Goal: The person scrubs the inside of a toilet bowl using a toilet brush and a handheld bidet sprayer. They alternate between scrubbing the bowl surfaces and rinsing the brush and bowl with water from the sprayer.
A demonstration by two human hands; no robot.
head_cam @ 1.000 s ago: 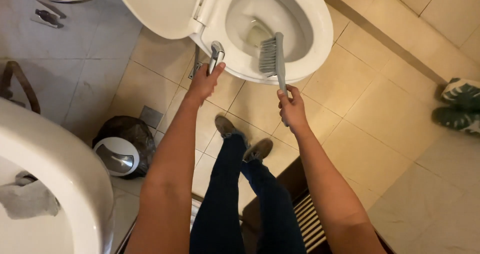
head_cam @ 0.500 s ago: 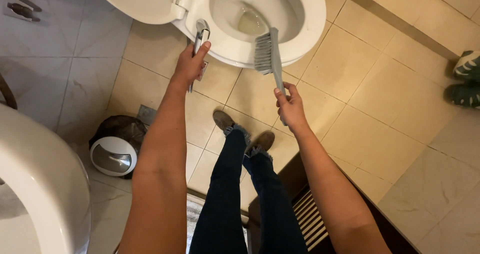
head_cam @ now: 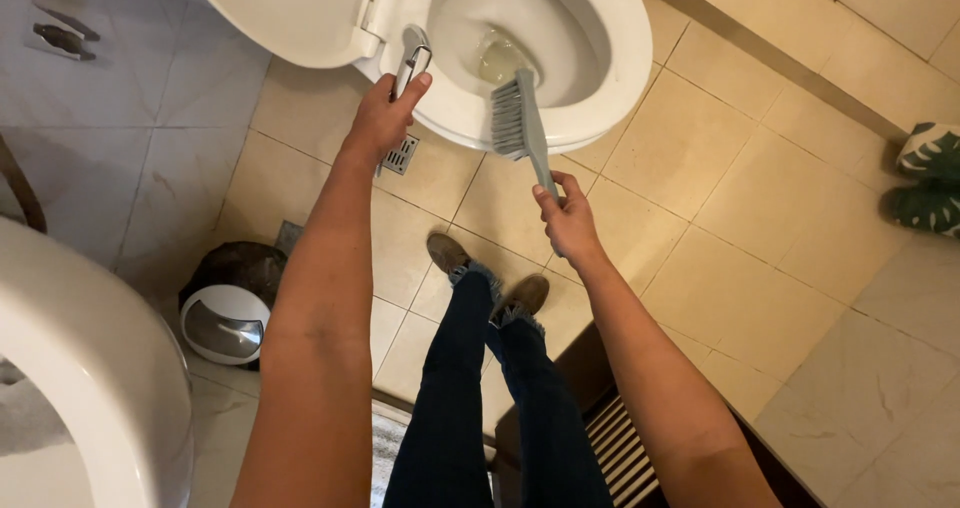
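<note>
Looking down from the head camera, much is cut off: the white toilet (head_cam: 600, 98) loses its far rim and most of its raised lid (head_cam: 290, 13) at the top edge, the white basin (head_cam: 90, 368) at lower left shows only a curved part, and a dark wooden step (head_cam: 620, 448) with slats runs out at the bottom. The green patterned slippers (head_cam: 925, 178) at the right edge are half out of view, and whoever owns them cannot be seen. What lies in the water of the bowl is hard to make out.

Counted: two bare forearms, two hands, two legs in dark jeans (head_cam: 480, 398), two brown shoes (head_cam: 490, 278), one toilet, one brush, one spray nozzle, one small round bin (head_cam: 225, 318) with a white swing lid, one metal floor drain (head_cam: 400, 155).

The left hand (head_cam: 385, 118) is closed around the chrome spray nozzle (head_cam: 413, 53), thumb on its lever, the head resting at the left rim of the toilet beside the seat hinge. The right hand (head_cam: 568, 218) grips the lower end of the brush (head_cam: 520, 128) handle, fingers wrapped tight. The brush is grey, with a long narrow handle and a flat block of pale grey bristles; its head lies over the near rim of the toilet, bristles turned left, tilted toward the bowl. The floor is beige tile, grey marbled tile at left.
</note>
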